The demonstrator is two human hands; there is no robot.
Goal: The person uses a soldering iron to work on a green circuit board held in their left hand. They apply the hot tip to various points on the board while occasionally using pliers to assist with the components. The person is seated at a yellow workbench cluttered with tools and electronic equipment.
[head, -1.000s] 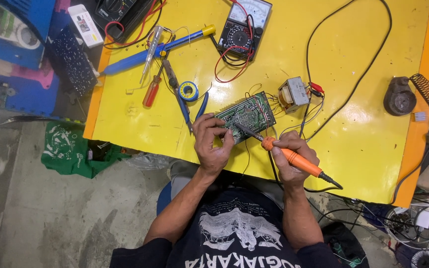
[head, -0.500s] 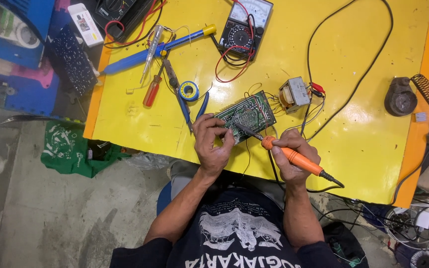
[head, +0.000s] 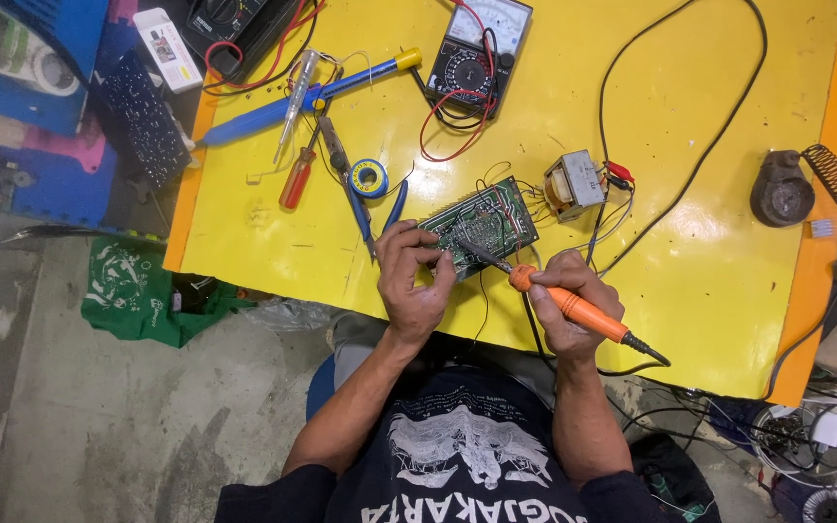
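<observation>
Fingers pinch circuit board (head: 481,225) | right hand (head: 566,305) grips soldering iron (head: 573,308) | pliers (head: 372,215), transformer (head: 573,182) flank

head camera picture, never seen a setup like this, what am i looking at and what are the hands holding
This is one view from a camera worn on a person's head, looking down at their own two hands over a yellow workbench. The right hand grips an orange-handled soldering iron, its tip on a green circuit board. The left hand pinches the board's near edge. Around lie a blue-handled pair of pliers, a small blue reel, a dial meter with red and black leads and a small metal transformer.
</observation>
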